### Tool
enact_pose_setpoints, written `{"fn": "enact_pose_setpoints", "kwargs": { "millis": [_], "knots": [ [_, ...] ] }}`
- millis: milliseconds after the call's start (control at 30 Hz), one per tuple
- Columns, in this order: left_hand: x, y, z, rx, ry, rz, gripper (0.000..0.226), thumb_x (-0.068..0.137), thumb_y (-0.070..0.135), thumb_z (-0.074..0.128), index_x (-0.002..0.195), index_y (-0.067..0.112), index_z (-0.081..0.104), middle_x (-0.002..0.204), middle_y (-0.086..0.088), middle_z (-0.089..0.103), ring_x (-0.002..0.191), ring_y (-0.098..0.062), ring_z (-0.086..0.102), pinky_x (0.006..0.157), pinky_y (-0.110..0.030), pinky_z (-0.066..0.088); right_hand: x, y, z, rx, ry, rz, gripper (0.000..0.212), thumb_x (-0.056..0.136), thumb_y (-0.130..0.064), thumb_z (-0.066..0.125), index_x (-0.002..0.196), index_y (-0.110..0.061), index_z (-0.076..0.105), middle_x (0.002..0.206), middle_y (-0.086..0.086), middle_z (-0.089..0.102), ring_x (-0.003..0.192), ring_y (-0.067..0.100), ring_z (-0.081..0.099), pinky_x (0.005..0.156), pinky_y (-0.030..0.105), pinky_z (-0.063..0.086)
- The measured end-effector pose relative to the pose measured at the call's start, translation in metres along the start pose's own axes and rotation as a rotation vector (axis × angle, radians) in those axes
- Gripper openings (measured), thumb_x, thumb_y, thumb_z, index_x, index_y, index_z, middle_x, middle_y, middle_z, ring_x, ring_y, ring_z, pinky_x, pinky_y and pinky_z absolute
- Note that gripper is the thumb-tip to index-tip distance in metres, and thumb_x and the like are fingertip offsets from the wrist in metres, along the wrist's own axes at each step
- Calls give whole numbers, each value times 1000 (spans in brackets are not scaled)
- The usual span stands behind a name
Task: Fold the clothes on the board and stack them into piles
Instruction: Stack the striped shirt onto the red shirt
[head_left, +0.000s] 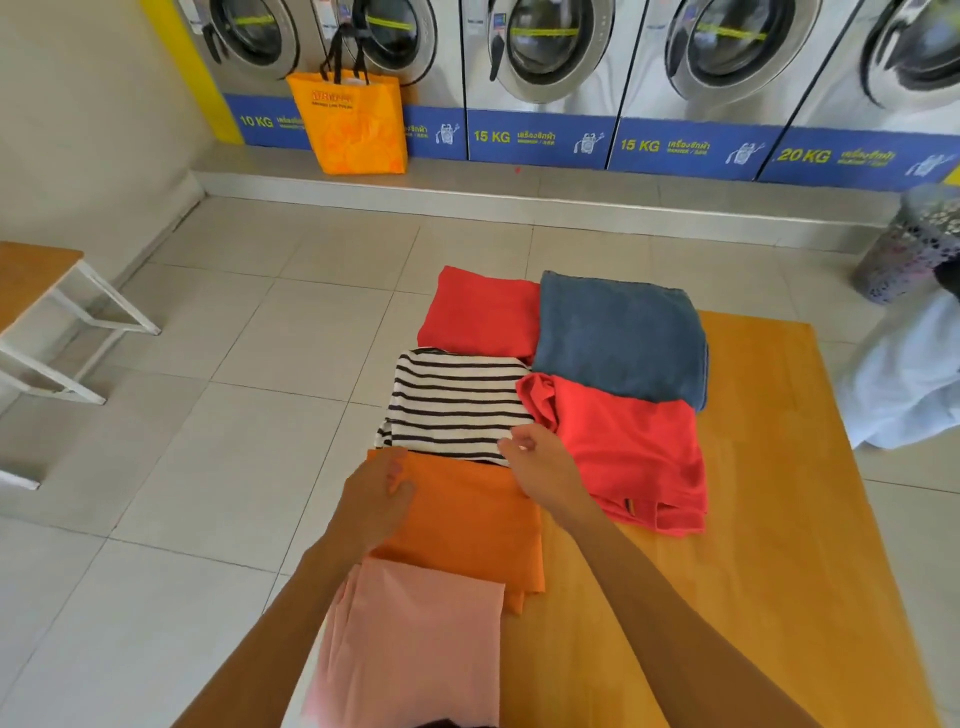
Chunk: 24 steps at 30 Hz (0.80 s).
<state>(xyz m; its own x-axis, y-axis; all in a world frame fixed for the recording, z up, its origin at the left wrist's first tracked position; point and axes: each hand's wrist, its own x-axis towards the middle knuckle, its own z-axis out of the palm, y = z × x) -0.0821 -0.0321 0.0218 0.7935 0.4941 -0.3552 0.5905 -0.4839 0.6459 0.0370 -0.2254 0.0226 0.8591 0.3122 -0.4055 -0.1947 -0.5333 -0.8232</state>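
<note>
Folded clothes lie in a row along the left side of the wooden board (753, 519): a pink piece (415, 639) nearest me, an orange piece (467, 525), a black-and-white striped shirt (457, 405) and a red piece (480, 312) farthest. Beside them sit a folded blue towel (618, 338) and a loosely folded red shirt (639, 452). My left hand (376, 499) rests on the orange piece's far left corner, fingers curled at its edge. My right hand (537, 457) hovers at the orange piece's far right corner, fingers loosely curled, next to the striped shirt.
A white garment (904, 379) hangs off the board's right side. A perforated basket (909, 249) stands on the floor at right. An orange bag (353, 124) sits on the ledge before the washing machines (550, 47). A bench (36, 291) stands at left.
</note>
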Motion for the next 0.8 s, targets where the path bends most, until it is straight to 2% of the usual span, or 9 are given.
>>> {"fn": "enact_pose_setpoints", "kwargs": {
  "millis": [67,200,267,333,400,467,567,667,800],
  "knots": [
    [25,8,-4,-36,41,-1,42,95,23,57,136,21,49,132,-4,57,119,-24,56,102,-38,45,12,-9,3,-61,-3,21,51,94,-39,59,138,-13,54,136,-1,57,122,18,56,105,39,45],
    [74,14,-8,30,120,26,43,95,25,57,136,20,48,141,-8,49,129,-28,45,106,-40,40,31,-11,13,-104,70,109,38,89,-33,64,119,-10,64,109,-5,63,106,18,62,87,25,44],
    [94,11,-9,44,101,20,46,93,26,59,137,18,47,141,-10,47,130,-29,43,106,-41,39,41,-3,21,-146,134,188,57,79,-46,61,125,-12,59,124,3,62,119,26,59,98,35,47],
    [110,5,-8,13,35,16,51,91,27,61,138,17,45,139,-10,48,128,-30,46,102,-42,43,47,-1,34,-218,169,260,72,81,-47,60,141,-11,44,144,10,47,136,35,41,112,47,36],
    [122,1,-7,-48,-56,-9,55,91,28,61,141,17,41,139,-10,49,126,-29,50,100,-41,46,49,-8,45,-318,202,319,78,88,-44,59,152,-11,28,154,10,35,142,38,28,114,52,28],
    [130,-3,-8,-114,-114,-39,57,92,29,61,143,16,39,138,-9,50,124,-27,51,99,-40,46,51,-15,53,-398,244,341,81,89,-47,59,153,-13,24,153,11,36,139,39,29,111,52,28],
    [133,-5,-11,-190,-127,-80,58,90,36,62,141,16,41,136,-9,53,122,-27,53,96,-37,46,67,-15,53,-344,305,410,78,87,-52,59,147,-8,34,147,17,43,136,41,35,110,51,30],
    [138,-10,-11,-246,-199,-115,61,88,45,63,138,17,45,131,-5,57,120,-25,55,94,-35,46,82,-15,41,-142,256,473,79,85,-56,61,142,-3,46,141,17,55,130,37,50,111,44,39],
    [152,-14,-16,-348,-321,-228,68,75,55,69,131,20,53,122,-1,64,108,-21,61,91,-36,52,78,-21,43,131,195,506,55,84,-56,66,114,-9,67,108,6,70,97,23,67,91,34,52]
  ]
}}
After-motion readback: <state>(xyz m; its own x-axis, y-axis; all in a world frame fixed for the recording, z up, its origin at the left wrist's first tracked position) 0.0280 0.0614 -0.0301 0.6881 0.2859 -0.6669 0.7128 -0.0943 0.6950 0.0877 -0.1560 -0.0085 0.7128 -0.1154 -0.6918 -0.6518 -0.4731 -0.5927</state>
